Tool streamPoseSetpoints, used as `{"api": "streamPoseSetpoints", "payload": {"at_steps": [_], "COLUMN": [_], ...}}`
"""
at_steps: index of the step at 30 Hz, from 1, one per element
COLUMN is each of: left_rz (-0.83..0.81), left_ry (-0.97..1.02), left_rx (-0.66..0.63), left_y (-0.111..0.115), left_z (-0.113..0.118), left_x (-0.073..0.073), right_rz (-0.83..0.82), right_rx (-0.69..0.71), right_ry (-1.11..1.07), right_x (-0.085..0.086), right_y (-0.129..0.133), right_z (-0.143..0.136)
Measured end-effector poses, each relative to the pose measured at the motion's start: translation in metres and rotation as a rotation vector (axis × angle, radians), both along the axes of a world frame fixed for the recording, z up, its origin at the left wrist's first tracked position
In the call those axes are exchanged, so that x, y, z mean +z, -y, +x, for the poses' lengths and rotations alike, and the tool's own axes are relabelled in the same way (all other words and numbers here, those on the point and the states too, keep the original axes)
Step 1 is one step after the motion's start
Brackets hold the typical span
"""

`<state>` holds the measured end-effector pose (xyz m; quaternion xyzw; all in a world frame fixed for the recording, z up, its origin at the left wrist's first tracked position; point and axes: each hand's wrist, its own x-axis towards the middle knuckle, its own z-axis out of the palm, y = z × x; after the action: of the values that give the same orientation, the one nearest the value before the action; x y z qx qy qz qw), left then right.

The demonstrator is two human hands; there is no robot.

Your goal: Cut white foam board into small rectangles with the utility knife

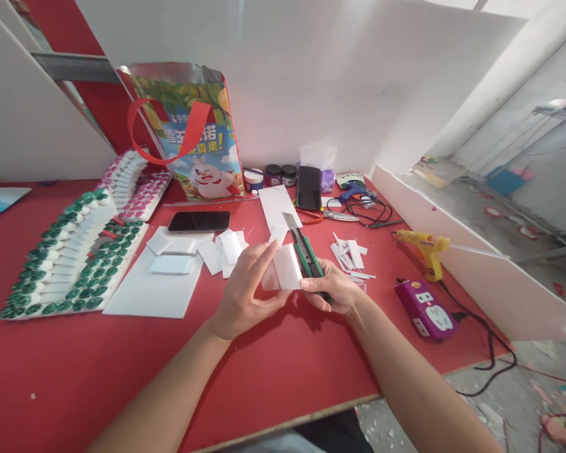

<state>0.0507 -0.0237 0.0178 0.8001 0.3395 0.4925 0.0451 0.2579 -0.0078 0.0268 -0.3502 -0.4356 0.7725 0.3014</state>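
My left hand (245, 283) is closed on several small white foam-board pieces (287, 267), its fingers along their left side and lower edge. In my right hand (332, 286) is a green utility knife (307, 253), its blade extended and pointing up and away from me. My right thumb also touches the lower right corner of the white pieces. Both hands are held close together over the red table (283, 371). Left of my hands lie loose white pieces (231, 246) and a larger white sheet (146, 296). Thin white offcuts (349, 255) are scattered to the right.
A yellow glue gun (427, 248) and purple power strip (427, 308) with cord stand right. A colourful bag (188, 138), phone (199, 221), pliers (311, 218), jars (273, 174) and blue glue gun (356, 192) are farther back. A green-and-white decorated model (75, 258) sits left.
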Motion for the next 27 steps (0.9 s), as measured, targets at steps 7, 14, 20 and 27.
{"api": "streamPoseSetpoints", "payload": {"at_steps": [7,14,20,27], "left_rz": [-0.1,-0.189,-0.237,-0.672], "left_ry": [0.001,-0.003,-0.042,0.341], "left_rx": [0.011,0.123,0.162,-0.012], "left_y": [0.0,-0.006,-0.006,-0.006], "left_z": [-0.002,0.001,0.005,-0.002], "left_x": [-0.005,-0.011,-0.019,-0.007], "right_rz": [0.003,0.061,0.066,-0.026], "right_rx": [-0.059,-0.253,-0.338,-0.095], "right_ry": [0.023,0.166,0.243,0.357], "right_x": [0.001,0.003,-0.002,0.007], "right_y": [0.001,0.003,0.002,-0.002], "right_z": [-0.002,-0.016,-0.022,0.004]}}
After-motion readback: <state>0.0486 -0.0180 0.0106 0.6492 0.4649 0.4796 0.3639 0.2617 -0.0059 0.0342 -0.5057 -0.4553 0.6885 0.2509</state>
